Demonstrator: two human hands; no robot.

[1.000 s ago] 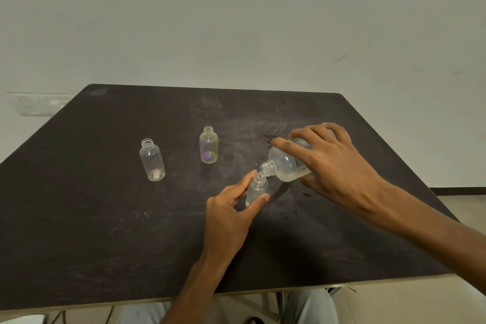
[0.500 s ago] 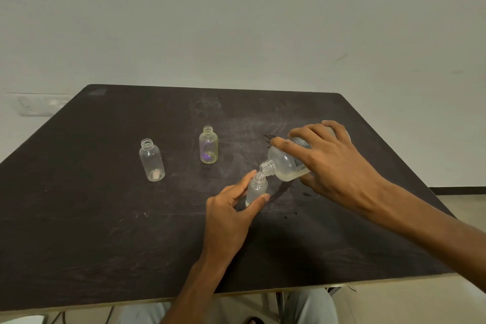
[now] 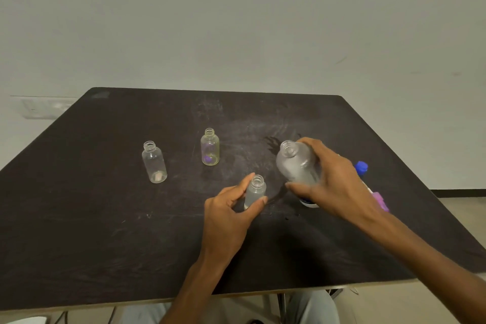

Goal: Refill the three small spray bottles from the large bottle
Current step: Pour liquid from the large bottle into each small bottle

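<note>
Large bottle [image 3: 295, 163] in right hand [image 3: 334, 187] (label hidden, unreadable).

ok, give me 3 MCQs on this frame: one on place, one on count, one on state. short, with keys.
1. Where does the small bottle with the purple bit inside stand?
A. in the left hand
B. on the table, farther back than the other small bottles
C. lying beside the blue cap

2. How many small bottles show an open, capless neck?
A. one
B. two
C. three

3. How is the large bottle held?
A. tipped mouth-down over a small bottle
B. lifted back, mouth clear of the small bottles
C. lying flat on the table, untouched

Key:
1 B: the purple-bit bottle stands alone on the table.
2 C: it, the left bottle and the gripped bottle in the left hand all lack caps.
3 B: the right hand grips the large bottle, its mouth apart from the gripped one.
</note>
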